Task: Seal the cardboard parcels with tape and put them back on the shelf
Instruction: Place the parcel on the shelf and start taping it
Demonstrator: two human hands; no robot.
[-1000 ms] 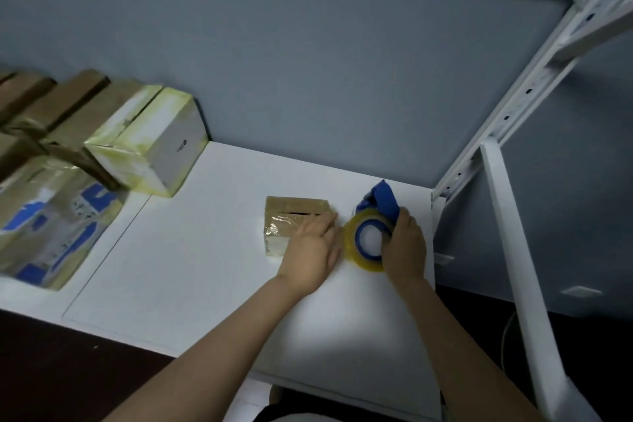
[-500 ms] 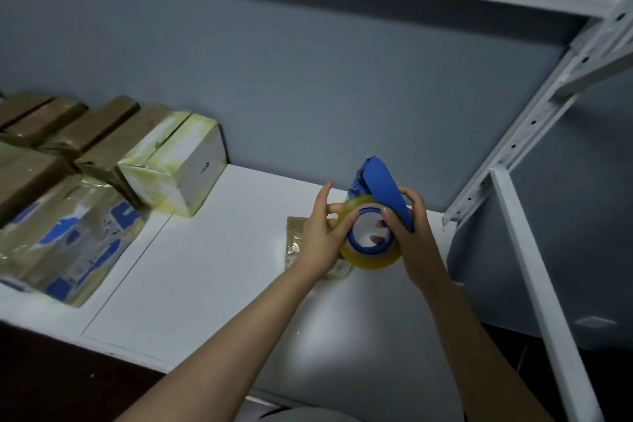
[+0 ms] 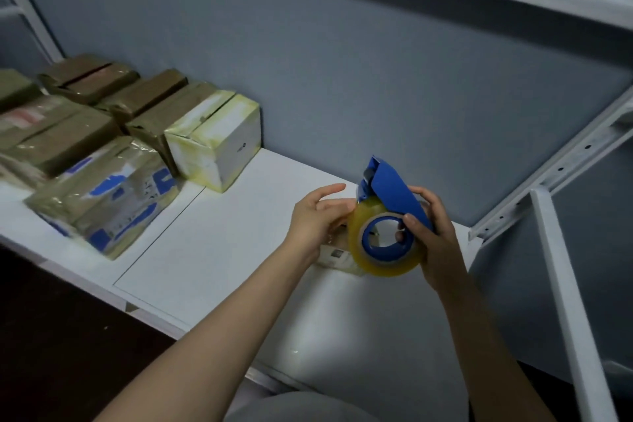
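Head view: tape dispenser (image 3: 383, 236) grasped in the right hand (image 3: 436, 243), a finger through its core, raised over the shelf (image 3: 222, 250). Left hand (image 3: 318, 219) half-curled against the roll's rim, seemingly seeking the tape end; pinching or not, I cannot tell. Small parcel (image 3: 337, 254) directly beneath the dispenser: next, likely, draw tape across it.

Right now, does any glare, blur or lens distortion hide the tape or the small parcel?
Head view: the tape dispenser is sharp; a soft glare patch on the shelf board near its front; wide-angle bend tilts the shelf upright; the stacked parcels at left look dim; the small parcel is mostly covered by the left hand and dispenser, not glare.
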